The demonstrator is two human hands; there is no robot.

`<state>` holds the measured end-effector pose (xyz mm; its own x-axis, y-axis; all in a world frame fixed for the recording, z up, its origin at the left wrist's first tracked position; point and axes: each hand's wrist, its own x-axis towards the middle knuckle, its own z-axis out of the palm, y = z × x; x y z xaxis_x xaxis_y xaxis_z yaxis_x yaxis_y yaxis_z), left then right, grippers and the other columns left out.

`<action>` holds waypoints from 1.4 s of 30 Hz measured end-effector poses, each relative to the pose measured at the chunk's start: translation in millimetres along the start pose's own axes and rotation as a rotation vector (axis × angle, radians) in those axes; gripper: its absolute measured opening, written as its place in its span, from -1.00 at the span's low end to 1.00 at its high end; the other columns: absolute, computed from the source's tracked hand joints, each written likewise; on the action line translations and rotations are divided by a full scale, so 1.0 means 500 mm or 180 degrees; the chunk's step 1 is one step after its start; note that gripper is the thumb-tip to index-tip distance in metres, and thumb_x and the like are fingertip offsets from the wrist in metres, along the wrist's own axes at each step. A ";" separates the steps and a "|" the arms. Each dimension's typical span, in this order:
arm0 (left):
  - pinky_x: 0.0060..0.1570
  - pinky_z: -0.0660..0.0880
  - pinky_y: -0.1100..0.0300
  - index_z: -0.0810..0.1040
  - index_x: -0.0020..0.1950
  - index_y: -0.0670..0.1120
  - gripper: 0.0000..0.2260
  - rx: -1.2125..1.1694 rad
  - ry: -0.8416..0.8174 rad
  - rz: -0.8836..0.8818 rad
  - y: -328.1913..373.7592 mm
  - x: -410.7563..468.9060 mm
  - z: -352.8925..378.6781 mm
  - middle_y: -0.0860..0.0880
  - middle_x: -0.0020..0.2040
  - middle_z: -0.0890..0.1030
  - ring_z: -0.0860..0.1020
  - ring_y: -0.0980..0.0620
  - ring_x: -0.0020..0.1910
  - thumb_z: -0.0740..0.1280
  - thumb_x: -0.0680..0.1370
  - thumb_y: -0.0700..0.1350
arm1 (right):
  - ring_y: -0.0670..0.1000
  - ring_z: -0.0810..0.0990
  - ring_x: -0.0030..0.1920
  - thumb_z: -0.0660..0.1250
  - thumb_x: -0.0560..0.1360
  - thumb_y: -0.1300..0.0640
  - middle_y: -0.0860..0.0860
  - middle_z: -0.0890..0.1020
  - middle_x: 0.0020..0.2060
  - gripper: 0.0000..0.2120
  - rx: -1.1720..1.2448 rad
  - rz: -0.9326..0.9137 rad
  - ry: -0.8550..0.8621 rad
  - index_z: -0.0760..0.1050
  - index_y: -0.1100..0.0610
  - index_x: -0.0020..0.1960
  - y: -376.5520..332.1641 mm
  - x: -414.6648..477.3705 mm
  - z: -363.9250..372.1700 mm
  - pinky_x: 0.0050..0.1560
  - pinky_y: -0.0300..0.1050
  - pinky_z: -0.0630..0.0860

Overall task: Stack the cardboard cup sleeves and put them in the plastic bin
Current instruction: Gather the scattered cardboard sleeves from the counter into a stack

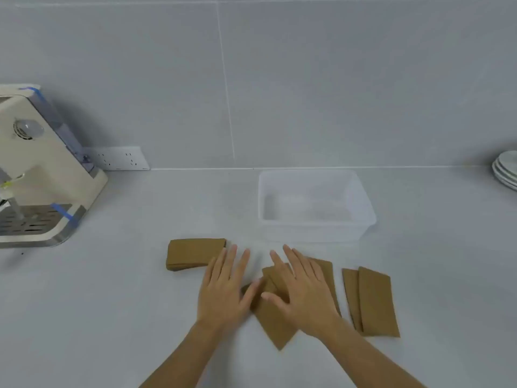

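Note:
A neat stack of brown cardboard sleeves [190, 253] lies on the white counter, left of centre. My left hand [225, 287] rests flat beside it, fingers spread, thumb touching a loose overlapping pile of sleeves [272, 323]. My right hand [300, 289] lies flat on that pile with fingers apart, covering its upper part. Two more sleeves [375, 302] lie overlapped to the right, untouched. The clear plastic bin [363, 208] stands behind the hands with nothing in it.
A cream coffee machine [36, 169] with blue tape stands at the far left. A wall socket [120, 158] sits beside it. Stacked white plates [506, 170] are at the right edge. A tiled wall backs the counter.

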<state>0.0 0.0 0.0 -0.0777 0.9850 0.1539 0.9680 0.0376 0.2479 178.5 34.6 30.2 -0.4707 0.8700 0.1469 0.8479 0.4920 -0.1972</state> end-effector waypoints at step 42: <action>0.35 0.34 -0.01 0.54 0.27 -0.16 -0.52 -0.6086 -0.1136 -0.2525 0.053 0.010 -0.073 -0.19 0.24 0.57 0.51 -0.12 0.27 0.22 0.53 0.16 | -0.12 0.47 0.17 0.39 0.41 0.05 -0.11 0.50 0.13 -0.51 0.3172 0.1424 -0.0762 0.35 0.00 0.30 -0.110 0.054 -0.041 0.12 -0.26 0.41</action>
<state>16.8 -0.1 42.2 0.0106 0.8390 -0.5440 -0.6547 0.4170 0.6304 124.3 30.3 64.8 -0.2981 0.9059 -0.3010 0.4287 -0.1547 -0.8901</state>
